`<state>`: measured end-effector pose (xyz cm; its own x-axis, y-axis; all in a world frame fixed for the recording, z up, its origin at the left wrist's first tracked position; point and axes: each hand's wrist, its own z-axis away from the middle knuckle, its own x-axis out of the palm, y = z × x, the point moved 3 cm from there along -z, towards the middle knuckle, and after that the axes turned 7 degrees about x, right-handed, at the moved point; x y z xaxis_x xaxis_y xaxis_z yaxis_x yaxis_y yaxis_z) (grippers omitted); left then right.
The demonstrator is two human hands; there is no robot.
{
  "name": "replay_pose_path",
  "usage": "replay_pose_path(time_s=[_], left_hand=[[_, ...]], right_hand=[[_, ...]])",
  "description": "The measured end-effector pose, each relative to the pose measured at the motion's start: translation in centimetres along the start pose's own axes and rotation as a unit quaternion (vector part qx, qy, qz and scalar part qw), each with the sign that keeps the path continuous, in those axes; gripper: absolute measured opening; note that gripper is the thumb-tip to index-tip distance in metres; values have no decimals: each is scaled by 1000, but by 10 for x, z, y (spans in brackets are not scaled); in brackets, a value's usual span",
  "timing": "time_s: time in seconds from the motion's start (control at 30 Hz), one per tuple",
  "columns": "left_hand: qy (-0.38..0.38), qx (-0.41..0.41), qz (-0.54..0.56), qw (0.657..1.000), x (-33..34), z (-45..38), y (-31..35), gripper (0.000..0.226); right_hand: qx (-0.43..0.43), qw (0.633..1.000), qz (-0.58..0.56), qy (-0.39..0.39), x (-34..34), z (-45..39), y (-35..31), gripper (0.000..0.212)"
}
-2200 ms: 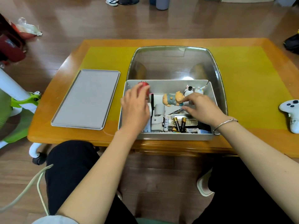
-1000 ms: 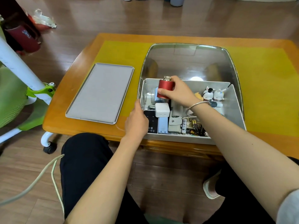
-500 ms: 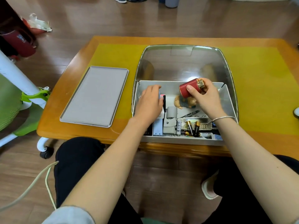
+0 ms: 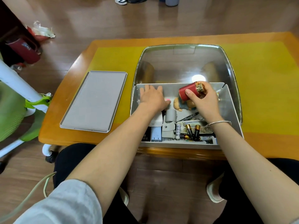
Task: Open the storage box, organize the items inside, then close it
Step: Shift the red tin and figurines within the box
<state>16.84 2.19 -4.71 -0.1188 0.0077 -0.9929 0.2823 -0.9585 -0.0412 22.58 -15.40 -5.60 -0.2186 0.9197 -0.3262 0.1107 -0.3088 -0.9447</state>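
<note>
A green and white chair [image 4: 17, 101] stands on the floor off the left edge of the surface [image 4: 68, 133], well apart from everything on it. On the surface near its left edge lies a flat grey lid [image 4: 95, 101], resting partly on the yellow mat [image 4: 265, 88]. Just right of the lid sits the open storage box [image 4: 229, 101], at the near edge of the surface about midway along it, inside a larger clear bin [image 4: 182, 62] that reaches toward the far edge. The left hand [image 4: 152, 97] lies in the box's far left corner, fingers straight and spread against the far wall, holding nothing; its forearm hides whatever is beneath it. A small pink item [image 4: 168, 99] shows just beside that hand. A white charger [image 4: 156, 133], a grey pouch [image 4: 169, 130] and several batteries [image 4: 192, 130] crowd the near side of the box. A small figurine [image 4: 179, 105] lies in the middle. Over it the right hand [image 4: 203, 101] grips a red canister [image 4: 188, 92] with a gold cap, tilted on its side, cap to the right, above the box contents. A bracelet [image 4: 218, 122] circles that wrist.
</note>
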Motion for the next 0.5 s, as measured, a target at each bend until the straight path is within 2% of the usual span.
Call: replay_pose_path(time_s=[0.1, 0.23, 0.37, 0.5], left_hand=[[-16, 12, -10, 1000, 1, -1, 6, 60], [-33, 34, -12, 999, 5, -6, 11, 40], [-66, 39, -47, 996, 9, -9, 15, 52], [-45, 39, -31, 998, 13, -10, 13, 42]], right_hand=[[-3, 1000, 7, -7, 1, 1, 2, 44], [-7, 1000, 15, -8, 2, 1, 2, 45], [-8, 1000, 13, -6, 2, 0, 1, 44], [-11, 1000, 4, -2, 1, 2, 0, 41]])
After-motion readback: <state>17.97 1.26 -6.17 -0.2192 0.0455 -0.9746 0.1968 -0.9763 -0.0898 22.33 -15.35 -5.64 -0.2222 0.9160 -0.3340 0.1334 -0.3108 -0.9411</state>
